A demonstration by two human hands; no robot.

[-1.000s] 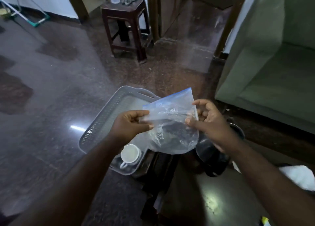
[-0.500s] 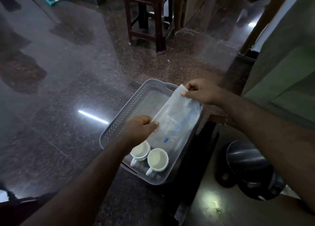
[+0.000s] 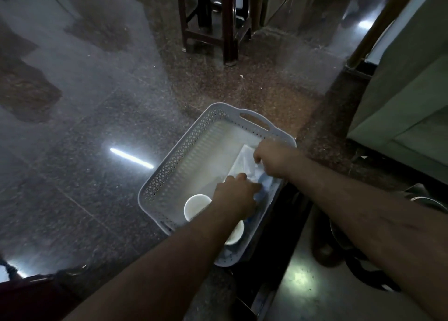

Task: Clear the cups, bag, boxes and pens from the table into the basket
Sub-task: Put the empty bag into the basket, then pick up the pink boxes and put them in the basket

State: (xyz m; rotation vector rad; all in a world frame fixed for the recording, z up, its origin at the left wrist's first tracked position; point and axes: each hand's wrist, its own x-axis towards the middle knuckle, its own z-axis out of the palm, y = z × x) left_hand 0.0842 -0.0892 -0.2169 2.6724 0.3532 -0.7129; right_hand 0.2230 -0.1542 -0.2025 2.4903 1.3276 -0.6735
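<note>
A grey perforated plastic basket (image 3: 174, 165) sits on the dark floor. Both my hands are down inside it. A clear plastic bag (image 3: 244, 162) with a blue strip lies flat along the basket's right side. My left hand (image 3: 236, 194) pinches the bag's near end. At the bag's far end my right hand (image 3: 272, 157) grips it close to the basket's right wall. Two white cups sit in the basket's near end: one cup (image 3: 195, 205) shows fully, the other cup (image 3: 236, 234) is mostly hidden under my left forearm.
A dark wooden stool (image 3: 213, 18) stands on the floor beyond the basket. A green sofa (image 3: 407, 97) is at the right. A dark table edge (image 3: 278, 260) runs just right of the basket, with a dark round vessel (image 3: 344, 243) under my right arm.
The bag has come down from being held up in the air to lying flat inside the basket. Both hands followed it down and still hold its ends.
</note>
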